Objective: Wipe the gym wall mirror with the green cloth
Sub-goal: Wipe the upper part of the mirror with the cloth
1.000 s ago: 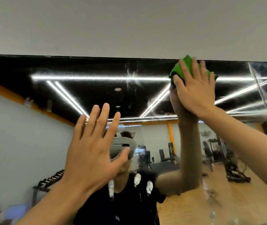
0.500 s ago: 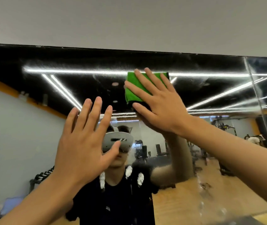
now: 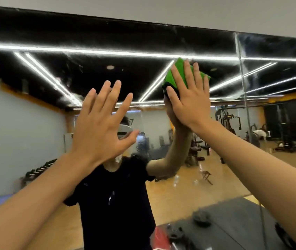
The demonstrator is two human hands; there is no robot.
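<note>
the right hand point(image 3: 188, 98) presses the folded green cloth point(image 3: 180, 73) flat on the mirror point(image 3: 143, 42), upper right of centre, fingers spread over it. with no pinch the cloth could slip free. the left hand point(image 3: 100, 127) is spread – touching the glass, probably (smudge risk). half a second ago the cloth sat nearer centre.
</note>
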